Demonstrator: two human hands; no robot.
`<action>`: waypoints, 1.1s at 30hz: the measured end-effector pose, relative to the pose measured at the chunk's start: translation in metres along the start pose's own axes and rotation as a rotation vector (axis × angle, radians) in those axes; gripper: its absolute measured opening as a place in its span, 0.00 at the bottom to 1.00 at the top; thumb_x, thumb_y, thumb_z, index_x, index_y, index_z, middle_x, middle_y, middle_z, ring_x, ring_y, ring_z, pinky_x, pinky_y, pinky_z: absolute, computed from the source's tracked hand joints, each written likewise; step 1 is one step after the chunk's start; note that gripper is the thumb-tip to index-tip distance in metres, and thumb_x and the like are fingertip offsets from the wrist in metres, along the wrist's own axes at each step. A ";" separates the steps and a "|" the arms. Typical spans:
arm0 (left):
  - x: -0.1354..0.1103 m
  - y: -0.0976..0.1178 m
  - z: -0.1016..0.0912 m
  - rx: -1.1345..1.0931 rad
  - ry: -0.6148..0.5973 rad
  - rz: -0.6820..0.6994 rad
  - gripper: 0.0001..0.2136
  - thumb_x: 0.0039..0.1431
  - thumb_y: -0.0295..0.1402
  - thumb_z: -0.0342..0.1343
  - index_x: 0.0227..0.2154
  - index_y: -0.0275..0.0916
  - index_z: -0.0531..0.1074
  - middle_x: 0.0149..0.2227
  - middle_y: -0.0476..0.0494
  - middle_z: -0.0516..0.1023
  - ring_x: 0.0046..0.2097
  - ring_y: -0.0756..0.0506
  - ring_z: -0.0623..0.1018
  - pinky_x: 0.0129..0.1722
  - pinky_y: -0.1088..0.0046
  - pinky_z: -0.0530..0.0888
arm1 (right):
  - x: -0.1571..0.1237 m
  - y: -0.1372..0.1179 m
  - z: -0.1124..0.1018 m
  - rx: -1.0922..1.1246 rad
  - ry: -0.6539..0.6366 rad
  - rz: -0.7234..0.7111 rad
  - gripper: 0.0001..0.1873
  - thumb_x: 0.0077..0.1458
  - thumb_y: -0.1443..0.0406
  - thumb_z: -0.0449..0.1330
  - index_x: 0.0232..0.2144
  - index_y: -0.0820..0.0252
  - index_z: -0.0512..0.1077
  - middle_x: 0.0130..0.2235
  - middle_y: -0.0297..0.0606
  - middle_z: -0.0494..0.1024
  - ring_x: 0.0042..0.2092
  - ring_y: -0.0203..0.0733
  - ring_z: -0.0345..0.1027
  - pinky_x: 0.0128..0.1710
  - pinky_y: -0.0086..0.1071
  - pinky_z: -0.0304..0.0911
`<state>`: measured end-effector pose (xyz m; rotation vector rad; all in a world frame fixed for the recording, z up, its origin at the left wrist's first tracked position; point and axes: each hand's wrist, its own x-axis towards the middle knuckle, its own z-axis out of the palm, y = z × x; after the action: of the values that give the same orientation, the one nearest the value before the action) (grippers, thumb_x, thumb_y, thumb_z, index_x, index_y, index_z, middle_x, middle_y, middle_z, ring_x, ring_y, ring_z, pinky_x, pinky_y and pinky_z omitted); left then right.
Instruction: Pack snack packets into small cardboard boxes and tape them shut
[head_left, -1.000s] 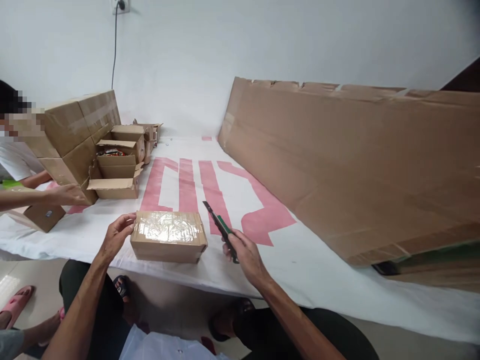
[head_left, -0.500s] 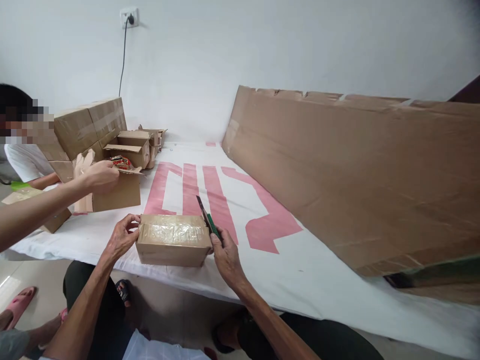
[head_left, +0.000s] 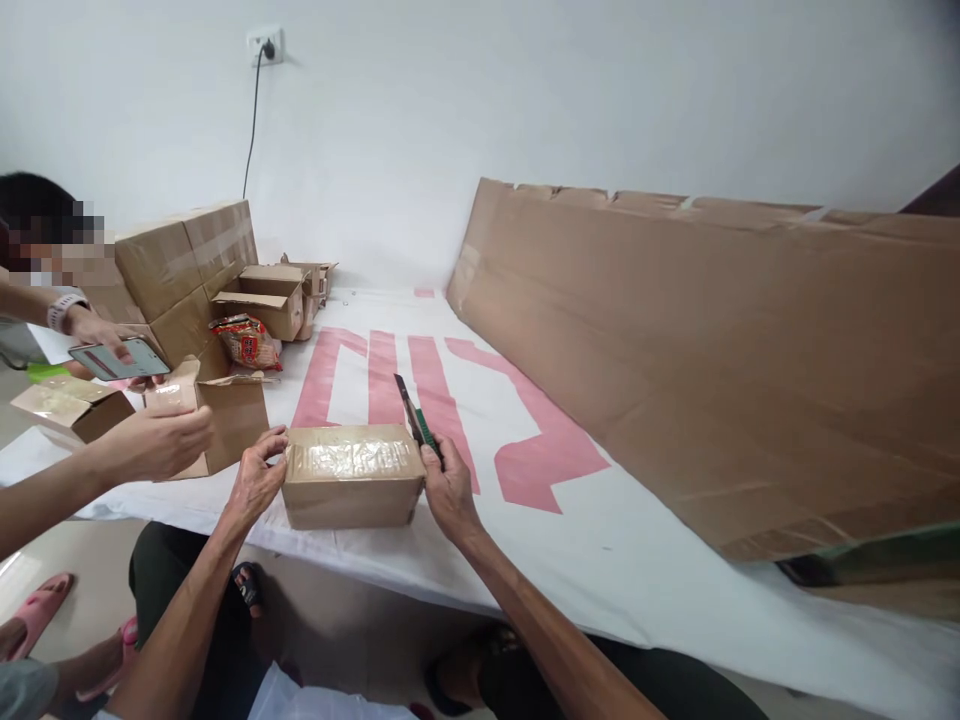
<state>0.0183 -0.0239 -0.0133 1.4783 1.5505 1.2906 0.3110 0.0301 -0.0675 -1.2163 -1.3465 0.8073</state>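
A taped cardboard box (head_left: pixel 352 500) sits near the front edge of the cloth-covered table, clear tape shining along its top. My left hand (head_left: pixel 259 475) grips its left end, fingers bent around the back corner. At the other end, my right hand (head_left: pixel 450 490) is closed on a green and black utility knife (head_left: pixel 421 418). The knife's blade is out and points up and away, beside the box's far right corner. The fingertips of my right hand are partly hidden behind the handle and the box's right side.
To the left, a co-worker's hand (head_left: pixel 169 435) is at an opened box (head_left: pixel 236 420); another hand holds a phone (head_left: pixel 120 358). A red snack packet (head_left: pixel 247 342) lies by stacked boxes (head_left: pixel 161 265). A large cardboard sheet (head_left: pixel 675 350) leans along the right.
The co-worker's hand has moved toward me, and the opened box has shifted with it. The snack packet now shows on the table. A phone has come into view. My hands stay at the box.
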 end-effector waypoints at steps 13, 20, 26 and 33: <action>0.011 -0.013 0.003 -0.080 -0.050 0.034 0.15 0.56 0.46 0.69 0.36 0.40 0.83 0.70 0.31 0.71 0.71 0.30 0.70 0.63 0.58 0.74 | 0.000 0.016 0.000 -0.059 0.012 -0.085 0.25 0.67 0.50 0.51 0.56 0.59 0.72 0.53 0.48 0.83 0.54 0.55 0.76 0.55 0.46 0.70; 0.009 -0.018 0.001 -0.104 -0.070 0.072 0.18 0.60 0.51 0.65 0.40 0.40 0.84 0.72 0.33 0.70 0.74 0.30 0.67 0.72 0.55 0.64 | -0.005 0.010 -0.008 -0.068 -0.013 -0.169 0.23 0.67 0.52 0.53 0.55 0.58 0.74 0.51 0.47 0.83 0.51 0.54 0.76 0.51 0.45 0.72; 0.008 -0.021 -0.012 -0.065 -0.165 0.113 0.25 0.61 0.59 0.62 0.44 0.41 0.85 0.71 0.33 0.71 0.74 0.27 0.66 0.73 0.52 0.63 | 0.011 -0.032 -0.055 -0.109 -0.236 -0.139 0.22 0.67 0.49 0.56 0.50 0.58 0.79 0.32 0.35 0.76 0.29 0.41 0.65 0.31 0.36 0.65; 0.007 -0.026 -0.012 -0.061 -0.170 0.102 0.23 0.59 0.55 0.65 0.48 0.43 0.85 0.73 0.34 0.69 0.75 0.26 0.63 0.69 0.52 0.70 | 0.045 -0.110 -0.063 -0.077 -0.601 -0.133 0.18 0.61 0.51 0.63 0.39 0.58 0.80 0.29 0.32 0.73 0.28 0.36 0.60 0.28 0.32 0.58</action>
<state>-0.0029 -0.0170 -0.0326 1.6022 1.3304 1.2233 0.3545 0.0356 0.0595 -0.9598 -1.9352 1.0814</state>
